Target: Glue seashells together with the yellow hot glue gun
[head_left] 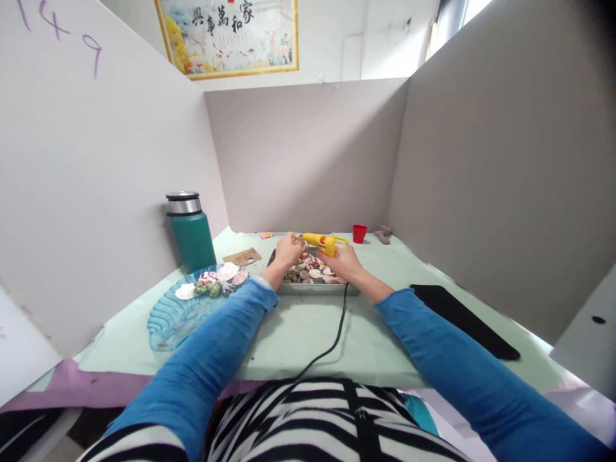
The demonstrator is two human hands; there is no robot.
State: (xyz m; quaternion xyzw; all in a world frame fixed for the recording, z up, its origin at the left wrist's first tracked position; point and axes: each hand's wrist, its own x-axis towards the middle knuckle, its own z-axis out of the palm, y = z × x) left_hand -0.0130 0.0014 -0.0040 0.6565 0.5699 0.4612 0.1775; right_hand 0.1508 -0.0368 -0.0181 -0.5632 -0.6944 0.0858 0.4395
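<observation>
My right hand (pixel 342 262) is closed round the handle of a yellow hot glue gun (pixel 315 240), whose nozzle points left. A black cord (pixel 342 314) hangs from it toward the table's front edge. At the nozzle, my left hand (pixel 287 249) pinches something small that I cannot make out. Below both hands lies a metal tray (pixel 312 290) filled with mixed seashells (pixel 315 274). To the left of my left forearm, a blue ribbed glass plate (pixel 168 321) bears several shells (pixel 212 282) along its far side.
A green bottle (pixel 192 240) stands at the left partition. Behind the plate lies a brown card (pixel 243 256). A red cup (pixel 359 233) and a grey-brown lump (pixel 384 234) are at the back right; a black flat pad (pixel 462 321) lies at the right. Partitions (pixel 308 160) enclose three sides.
</observation>
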